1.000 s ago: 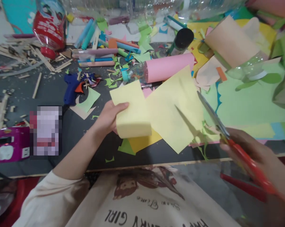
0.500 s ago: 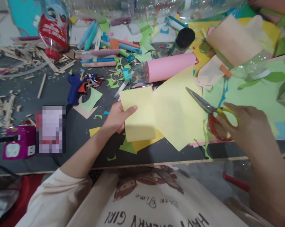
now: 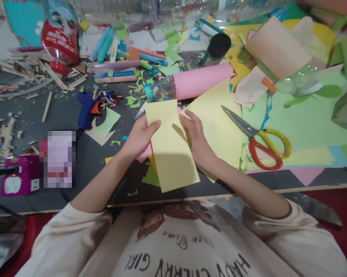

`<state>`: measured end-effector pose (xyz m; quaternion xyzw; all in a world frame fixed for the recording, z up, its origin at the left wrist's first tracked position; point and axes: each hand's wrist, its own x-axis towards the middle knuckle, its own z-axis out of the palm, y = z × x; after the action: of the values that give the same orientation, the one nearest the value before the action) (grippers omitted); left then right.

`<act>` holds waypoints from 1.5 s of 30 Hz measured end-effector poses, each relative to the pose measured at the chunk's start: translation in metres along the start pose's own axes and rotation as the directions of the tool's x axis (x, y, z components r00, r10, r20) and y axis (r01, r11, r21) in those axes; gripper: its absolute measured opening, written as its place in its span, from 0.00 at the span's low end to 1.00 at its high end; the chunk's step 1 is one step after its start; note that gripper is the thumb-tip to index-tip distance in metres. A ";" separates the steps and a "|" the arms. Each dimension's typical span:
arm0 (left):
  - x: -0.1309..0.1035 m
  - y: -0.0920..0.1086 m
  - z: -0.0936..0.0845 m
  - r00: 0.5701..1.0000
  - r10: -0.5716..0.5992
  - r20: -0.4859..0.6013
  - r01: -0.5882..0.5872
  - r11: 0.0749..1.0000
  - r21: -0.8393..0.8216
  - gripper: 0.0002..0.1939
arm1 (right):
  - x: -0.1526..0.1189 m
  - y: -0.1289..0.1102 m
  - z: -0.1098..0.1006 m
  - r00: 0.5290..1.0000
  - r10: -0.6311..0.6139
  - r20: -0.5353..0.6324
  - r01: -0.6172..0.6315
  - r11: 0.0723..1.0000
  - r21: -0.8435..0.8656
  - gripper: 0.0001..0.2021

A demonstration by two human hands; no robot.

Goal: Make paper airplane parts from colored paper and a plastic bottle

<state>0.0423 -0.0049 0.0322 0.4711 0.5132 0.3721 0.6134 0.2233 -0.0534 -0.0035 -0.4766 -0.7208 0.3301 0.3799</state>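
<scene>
Plainly, left fingers (image 3: 155,126) clamp the oblong, pale yellow paper (image 3: 173,161); whether right fingers (image 3: 192,120) grip it is unclear.

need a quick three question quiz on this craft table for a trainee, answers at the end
1. True or false: the scissors lie to the right of the right hand.
2. What colour is the wrap on the teal-capped bottle? A) blue B) pink C) black
3. Fill in: the left hand holds a piece of paper coloured pale ____.

Key: 1 true; 2 B; 3 yellow
</scene>
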 end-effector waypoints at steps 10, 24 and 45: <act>0.005 -0.021 -0.005 0.945 0.240 -0.221 -0.188 0.955 0.231 0.14 | 0.007 0.006 -0.006 0.963 -0.221 0.154 0.243 0.959 -0.147 0.26; -0.004 -0.031 -0.005 0.963 0.250 0.102 -0.224 0.949 -0.221 0.32 | 0.011 -0.009 -0.012 0.999 0.046 -0.026 -0.034 0.941 0.337 0.16; -0.014 -0.014 0.001 0.956 0.117 0.268 -0.124 0.992 0.009 0.36 | 0.019 -0.008 -0.014 0.904 0.419 0.083 -0.377 0.689 0.619 0.18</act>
<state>0.0403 -0.0223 0.0229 0.5552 0.4010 0.3353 0.6469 0.2275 -0.0366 0.0147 -0.4793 -0.4375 0.6076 0.4578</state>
